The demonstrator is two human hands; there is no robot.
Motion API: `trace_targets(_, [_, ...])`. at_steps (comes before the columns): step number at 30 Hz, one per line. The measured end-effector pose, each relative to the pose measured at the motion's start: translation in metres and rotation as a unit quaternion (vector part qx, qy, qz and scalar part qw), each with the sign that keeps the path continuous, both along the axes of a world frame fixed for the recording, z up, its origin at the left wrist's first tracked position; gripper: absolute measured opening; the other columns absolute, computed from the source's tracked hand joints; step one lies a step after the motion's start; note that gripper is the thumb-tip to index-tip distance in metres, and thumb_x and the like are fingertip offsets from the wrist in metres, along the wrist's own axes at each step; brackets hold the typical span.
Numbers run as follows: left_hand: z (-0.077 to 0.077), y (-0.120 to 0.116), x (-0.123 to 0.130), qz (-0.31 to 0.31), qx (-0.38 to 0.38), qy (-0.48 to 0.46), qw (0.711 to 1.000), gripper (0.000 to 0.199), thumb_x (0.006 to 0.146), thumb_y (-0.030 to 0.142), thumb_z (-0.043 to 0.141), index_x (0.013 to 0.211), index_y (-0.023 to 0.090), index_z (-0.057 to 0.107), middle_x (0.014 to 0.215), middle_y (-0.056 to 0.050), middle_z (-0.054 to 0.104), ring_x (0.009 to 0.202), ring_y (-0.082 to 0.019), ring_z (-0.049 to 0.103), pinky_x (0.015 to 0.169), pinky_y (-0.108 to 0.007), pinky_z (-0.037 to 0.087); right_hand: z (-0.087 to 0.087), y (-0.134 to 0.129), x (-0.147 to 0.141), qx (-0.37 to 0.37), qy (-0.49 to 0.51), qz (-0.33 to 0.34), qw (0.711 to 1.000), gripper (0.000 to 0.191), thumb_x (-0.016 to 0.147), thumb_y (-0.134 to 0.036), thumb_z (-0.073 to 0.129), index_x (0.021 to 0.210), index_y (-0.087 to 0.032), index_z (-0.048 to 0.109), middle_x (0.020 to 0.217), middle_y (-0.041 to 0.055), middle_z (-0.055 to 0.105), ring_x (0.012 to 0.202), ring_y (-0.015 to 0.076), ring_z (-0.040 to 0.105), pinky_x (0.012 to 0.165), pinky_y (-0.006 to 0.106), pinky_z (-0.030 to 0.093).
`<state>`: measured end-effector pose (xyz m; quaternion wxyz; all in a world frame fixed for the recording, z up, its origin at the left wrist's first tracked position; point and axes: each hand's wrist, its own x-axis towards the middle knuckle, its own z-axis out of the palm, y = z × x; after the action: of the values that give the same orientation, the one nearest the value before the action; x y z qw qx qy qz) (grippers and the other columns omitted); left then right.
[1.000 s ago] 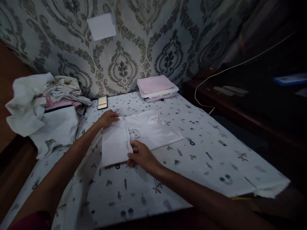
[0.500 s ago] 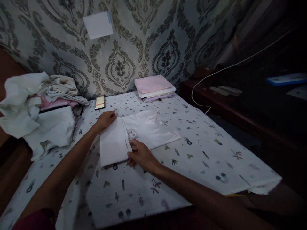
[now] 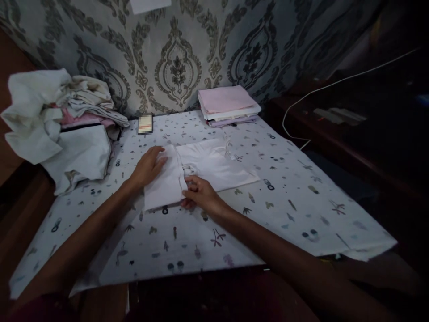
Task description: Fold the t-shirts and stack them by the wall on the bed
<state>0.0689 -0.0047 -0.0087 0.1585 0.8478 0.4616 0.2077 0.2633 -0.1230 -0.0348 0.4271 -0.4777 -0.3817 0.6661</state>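
A white garment (image 3: pixel 217 167) lies partly folded over on the patterned cloth of the table, its left part doubled and a crumpled opening near the middle. My left hand (image 3: pixel 149 166) rests on its far left side, fingers stretched out over the fabric with the thumb apart. At the near edge of the folded part, my right hand (image 3: pixel 201 195) pinches the garment between thumb and fingers. The right fingertips are partly hidden by the cloth.
A loose heap of clothes (image 3: pixel 83 150) lies at the left. Behind the garment are a phone (image 3: pixel 145 124) and a neat stack of folded cloths (image 3: pixel 229 100), pink on top. A white cable (image 3: pixel 321 91) crosses the dark furniture at the right. The table cloth (image 3: pixel 244 241) ends near my body.
The view has tilted downward. My left hand has shifted from gripping the garment's far left corner to lying spread on top of it. My right hand keeps its pinch on the near edge.
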Motion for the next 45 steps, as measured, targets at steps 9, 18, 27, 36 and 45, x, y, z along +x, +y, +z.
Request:
trace_targets(9, [0.03, -0.079, 0.001, -0.127, -0.043, 0.062, 0.989, 0.024, 0.086, 0.047, 0.06, 0.093, 0.024, 0.056, 0.091, -0.004, 0.062, 0.078, -0.021, 0.057, 0.064, -0.029, 0.038, 0.023, 0.004, -0.004, -0.025, 0.047, -0.041, 0.998, 0.023, 0.084, -0.008, 0.061, 0.105, -0.017, 0.056, 0.065, -0.0049, 0.063, 0.056, 0.0115, 0.067, 0.051, 0.021, 0.055])
trace_targets(18, [0.018, -0.079, -0.008, 0.011, -0.103, -0.106, 0.989, 0.016, 0.085, 0.035, 0.057, 0.08, 0.023, 0.048, 0.067, 0.004, 0.047, 0.06, -0.013, 0.044, 0.055, -0.024, 0.036, 0.014, 0.011, -0.01, -0.01, 0.045, 0.018, 0.999, 0.024, 0.084, -0.006, 0.057, 0.105, -0.019, 0.056, 0.069, -0.0026, 0.068, 0.059, 0.0118, 0.068, 0.055, 0.021, 0.054])
trace_targets(27, [0.022, -0.089, -0.005, 0.012, -0.135, -0.151, 0.979, 0.024, 0.081, 0.042, 0.064, 0.079, 0.023, 0.049, 0.069, 0.003, 0.05, 0.061, -0.013, 0.046, 0.053, -0.024, 0.038, 0.011, 0.018, -0.026, 0.076, 0.017, 0.096, 0.992, 0.02, 0.076, -0.013, 0.07, 0.088, -0.02, 0.056, 0.066, -0.0053, 0.066, 0.055, 0.0095, 0.065, 0.05, 0.017, 0.05])
trace_targets(36, [0.017, -0.082, -0.013, 0.002, -0.148, -0.132, 0.98, 0.028, 0.081, 0.047, 0.066, 0.093, 0.023, 0.058, 0.08, -0.001, 0.058, 0.068, -0.015, 0.053, 0.057, -0.025, 0.04, 0.005, 0.023, -0.022, 0.114, -0.024, 0.068, 0.991, 0.011, 0.075, -0.009, 0.063, 0.082, -0.017, 0.064, 0.073, -0.0023, 0.067, 0.065, 0.0103, 0.067, 0.058, 0.02, 0.052])
trace_targets(45, [0.006, -0.1, -0.012, -0.057, 0.123, -0.003, 0.991, 0.011, 0.093, 0.025, 0.048, 0.083, 0.023, 0.054, 0.08, -0.002, 0.059, 0.072, -0.016, 0.056, 0.061, -0.026, 0.039, 0.021, 0.027, -0.016, -0.051, 0.148, 0.071, 0.985, 0.021, 0.091, -0.041, 0.056, 0.086, -0.02, 0.054, 0.077, 0.0035, 0.065, 0.07, 0.0181, 0.067, 0.074, 0.039, 0.06])
